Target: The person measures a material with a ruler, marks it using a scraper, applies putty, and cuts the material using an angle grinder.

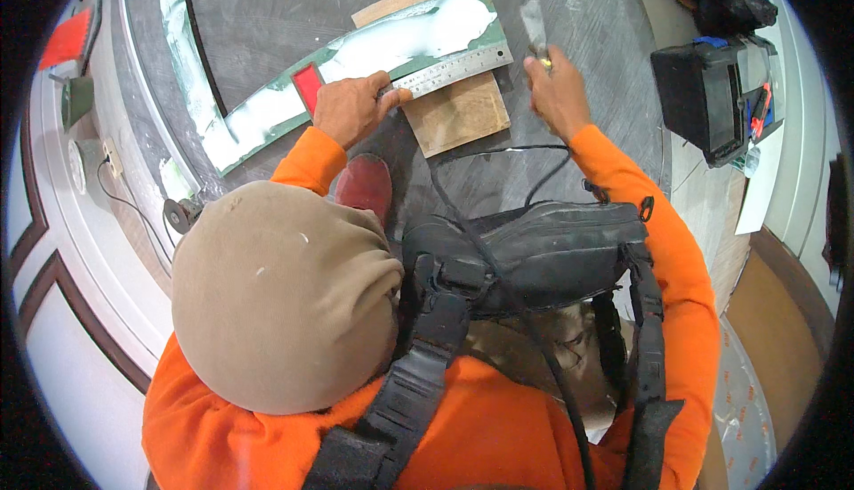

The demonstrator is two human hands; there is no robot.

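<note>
My left hand (352, 109) is closed on a try square with a red stock (308, 88) and a steel ruler blade (458, 68); its corner is hidden under my fingers. The blade lies along the near edge of a green board strip (286, 125) smeared with white putty (414, 32). To the right, my right hand (559, 91) grips a putty knife (534, 27), blade pointing away from me and apart from the board. Beneath the strip, a wooden block (458, 116) sticks out on the near side and another wood piece (403, 0) on the far side.
A second putty-covered strip (191, 36) joins at the left end. All lies on a dark grey surface (276, 0). A black case (698, 98) with tools stands at right. A black cable (529, 148) loops near my bag (534, 254). My red shoe (365, 183) is close by.
</note>
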